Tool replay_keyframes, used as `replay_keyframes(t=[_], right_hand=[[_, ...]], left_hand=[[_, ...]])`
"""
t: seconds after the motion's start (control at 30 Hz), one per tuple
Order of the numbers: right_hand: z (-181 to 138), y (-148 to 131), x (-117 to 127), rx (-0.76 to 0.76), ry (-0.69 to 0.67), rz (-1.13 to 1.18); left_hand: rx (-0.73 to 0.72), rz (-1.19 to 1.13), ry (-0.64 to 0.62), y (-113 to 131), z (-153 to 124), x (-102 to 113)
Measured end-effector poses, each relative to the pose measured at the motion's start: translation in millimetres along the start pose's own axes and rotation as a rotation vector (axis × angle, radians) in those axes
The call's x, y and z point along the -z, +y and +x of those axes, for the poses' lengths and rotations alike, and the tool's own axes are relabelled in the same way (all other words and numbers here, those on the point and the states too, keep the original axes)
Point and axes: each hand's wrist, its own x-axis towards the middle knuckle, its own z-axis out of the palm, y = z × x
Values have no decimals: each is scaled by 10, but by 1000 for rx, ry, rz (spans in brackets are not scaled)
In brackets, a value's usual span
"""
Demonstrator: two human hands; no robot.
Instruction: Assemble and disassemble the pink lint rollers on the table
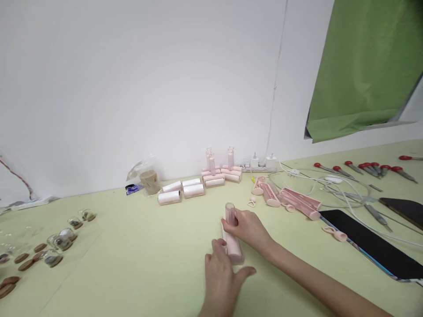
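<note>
My right hand (247,226) is closed round a clear, pinkish tube (230,211), which stands nearly upright. Below it a pink roll in a clear cover (234,250) lies on the table, pointing toward me. Whether tube and roll are joined is hidden by my fingers. At the roll's left side is my left hand (221,277), thumb spread wide and fingers bent beside the cover; I cannot tell if they touch it. Farther back lie several white rolls (194,190) and pink-based rolls (214,181). Pink tubes with loops (231,158) stand among these.
To the right are pink half-shells (300,202), a pink loop cap (335,233), a black-screened phone (366,237), white cables (346,202) and red-knobbed tools (370,167). Small glass domes on wooden bases (62,240) stand left. A bagged cup (150,181) is near the wall.
</note>
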Motion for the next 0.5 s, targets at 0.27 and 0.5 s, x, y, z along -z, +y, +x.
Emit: replay_keyframes(t=[0.27,0.5], right_hand=[[3,48,-67,-40,65,13],[87,325,176,104,-310,312]], left_hand=[[-186,112,29,4,67,5],[-190,-35,-87,-325,200,485]])
